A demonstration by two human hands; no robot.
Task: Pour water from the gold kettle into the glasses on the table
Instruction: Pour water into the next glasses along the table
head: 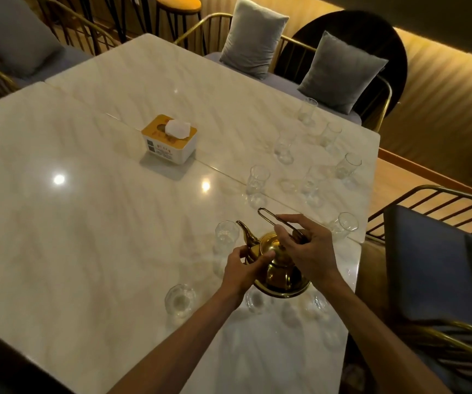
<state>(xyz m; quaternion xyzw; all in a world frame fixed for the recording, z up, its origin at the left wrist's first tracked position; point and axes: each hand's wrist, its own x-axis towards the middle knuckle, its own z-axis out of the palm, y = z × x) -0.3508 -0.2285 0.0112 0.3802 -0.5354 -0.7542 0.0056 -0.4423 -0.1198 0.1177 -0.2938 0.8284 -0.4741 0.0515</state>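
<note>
One gold kettle (277,265), right hand (308,248) gripping its handle, left hand (243,268) pinching the lid; roughly eleven glasses (257,180), some blurred

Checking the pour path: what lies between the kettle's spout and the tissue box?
Head view: only bare marble table between the gold kettle spout and the tissue box.
</note>
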